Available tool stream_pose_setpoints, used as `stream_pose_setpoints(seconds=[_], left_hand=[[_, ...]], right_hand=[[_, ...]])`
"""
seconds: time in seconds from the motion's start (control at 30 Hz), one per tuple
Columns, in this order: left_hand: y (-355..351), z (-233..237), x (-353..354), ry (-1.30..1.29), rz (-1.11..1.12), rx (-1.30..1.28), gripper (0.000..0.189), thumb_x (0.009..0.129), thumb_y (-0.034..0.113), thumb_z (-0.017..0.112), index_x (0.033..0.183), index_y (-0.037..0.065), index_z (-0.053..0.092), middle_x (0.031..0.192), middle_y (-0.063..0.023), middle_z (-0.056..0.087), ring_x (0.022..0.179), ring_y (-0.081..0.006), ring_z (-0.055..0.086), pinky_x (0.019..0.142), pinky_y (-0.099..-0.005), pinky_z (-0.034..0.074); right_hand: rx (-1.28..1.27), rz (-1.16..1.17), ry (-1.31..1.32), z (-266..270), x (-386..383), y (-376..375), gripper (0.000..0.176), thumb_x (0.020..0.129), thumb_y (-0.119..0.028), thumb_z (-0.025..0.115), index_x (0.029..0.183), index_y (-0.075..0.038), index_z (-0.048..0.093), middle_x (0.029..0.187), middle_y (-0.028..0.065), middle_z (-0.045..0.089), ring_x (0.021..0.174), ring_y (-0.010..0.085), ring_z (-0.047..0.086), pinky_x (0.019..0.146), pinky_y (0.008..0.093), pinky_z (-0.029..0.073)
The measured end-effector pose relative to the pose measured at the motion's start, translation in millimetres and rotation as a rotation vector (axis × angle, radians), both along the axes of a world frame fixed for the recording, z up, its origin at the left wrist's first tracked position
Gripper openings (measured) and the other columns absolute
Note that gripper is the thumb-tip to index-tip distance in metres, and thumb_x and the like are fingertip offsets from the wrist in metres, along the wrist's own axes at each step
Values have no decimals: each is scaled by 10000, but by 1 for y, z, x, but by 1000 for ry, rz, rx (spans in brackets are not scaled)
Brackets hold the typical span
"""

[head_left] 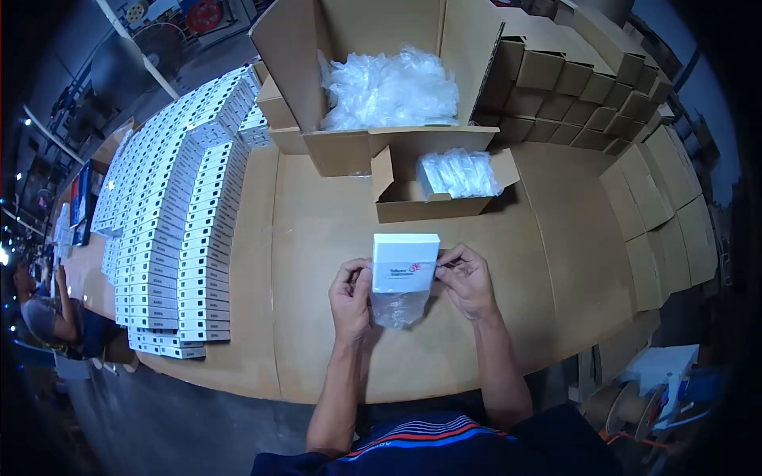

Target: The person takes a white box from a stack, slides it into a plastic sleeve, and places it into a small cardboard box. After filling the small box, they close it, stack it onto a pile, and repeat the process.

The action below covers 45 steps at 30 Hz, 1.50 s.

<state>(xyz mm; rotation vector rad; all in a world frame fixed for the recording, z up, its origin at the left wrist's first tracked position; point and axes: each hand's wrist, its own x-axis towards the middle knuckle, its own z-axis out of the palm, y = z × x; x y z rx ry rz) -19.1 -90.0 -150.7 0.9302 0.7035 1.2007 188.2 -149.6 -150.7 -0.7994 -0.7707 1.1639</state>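
A small white box [406,247] with printed lettering and a red mark stands in front of me, its lower part inside a clear plastic bag [400,310]. The bag hangs loose and crumpled below the box. My left hand [350,300] is closed on the left edge of the box and bag. On the other side, my right hand [467,284] pinches the bag at the box's right edge. Just beyond, an open cardboard carton [432,210] holds several plastic-wrapped packs [460,174] at its right side.
A large open carton [341,151] full of clear plastic bags [389,87] stands at the back. Stacked white boxes [163,230] fill the left of the cardboard-covered table [317,214]. Brown cartons [575,79] are piled back right, others [659,214] along the right edge. Another person [55,317] is far left.
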Motion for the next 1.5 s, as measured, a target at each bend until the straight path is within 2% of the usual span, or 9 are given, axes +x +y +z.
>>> stream_pose_setpoints(seconds=[0.13, 0.47, 0.63, 0.77, 1.0, 1.17, 1.3, 1.4, 1.5], left_hand=[[1, 5, -8, 38, -9, -72, 163, 975, 33, 692, 1123, -21, 653, 1008, -60, 703, 879, -85, 644, 795, -221, 516], [-7, 13, 27, -72, 264, 66, 188, 988, -20, 649, 1125, 11, 524, 1093, -108, 630, 991, -165, 647, 888, -286, 541], [-2, 24, 42, -249, 408, -20, 132, 1015, 21, 623, 1095, 39, 520, 1114, -82, 611, 993, -167, 655, 855, -306, 560], [4, 20, 26, -168, 218, -37, 319, 1017, 75, 641, 1284, 42, 469, 1202, -102, 629, 1126, -191, 641, 925, -325, 556], [-5, 34, 14, 282, -229, 231, 746, 940, 195, 767, 1521, 16, 333, 1408, -127, 522, 1213, -234, 593, 1062, -369, 482], [-12, 26, 33, 225, -21, 65, 281, 1071, 224, 589, 1080, -35, 698, 1089, -80, 696, 941, -128, 644, 776, -273, 538], [-15, 32, 31, 179, -15, -172, 359, 1078, 302, 573, 1060, -33, 700, 976, -78, 703, 863, -124, 656, 766, -276, 558], [-11, 30, 30, 228, 77, -201, 358, 1075, 308, 579, 1050, -29, 699, 954, -73, 702, 831, -120, 654, 715, -258, 550], [-8, 25, 29, 213, 62, -164, 359, 1076, 316, 577, 1053, -20, 702, 934, -60, 690, 805, -107, 643, 675, -260, 546]], right_hand=[[-6, 33, 8, -6, 6, -1, 110, 947, 80, 663, 1007, -5, 625, 1159, 139, 704, 1024, 147, 663, 932, 304, 548], [58, -9, -59, 8, -16, 3, 75, 994, 18, 617, 1060, -17, 605, 1344, 260, 630, 1200, 238, 623, 1065, 362, 473], [211, -89, 230, 42, -50, 3, 608, 927, -82, 760, 1426, -1, 422, 1459, 221, 528, 1242, 219, 579, 1063, 364, 470], [-72, -21, -208, 13, -34, -4, 508, 910, 33, 742, 1366, 18, 518, 1228, 108, 635, 1161, 165, 616, 1020, 307, 508], [39, -55, -177, 18, -26, -4, 353, 954, 62, 663, 1293, 32, 568, 1229, 130, 663, 1166, 175, 628, 1003, 303, 526], [52, -32, -502, 20, -18, 0, 127, 978, -15, 671, 1079, 35, 729, 1258, 171, 673, 1149, 199, 646, 999, 306, 529], [-255, -58, -208, 38, -16, -10, 125, 985, -53, 681, 1067, 32, 724, 1339, 206, 637, 1180, 199, 629, 1000, 329, 520], [19, -305, -295, 38, -16, -9, 116, 965, -44, 702, 1052, 31, 719, 1333, 210, 639, 1167, 191, 634, 963, 323, 537], [26, -98, -558, 38, -18, -11, 145, 892, -42, 770, 1034, -17, 753, 1298, 157, 675, 1126, 189, 660, 911, 299, 549]])
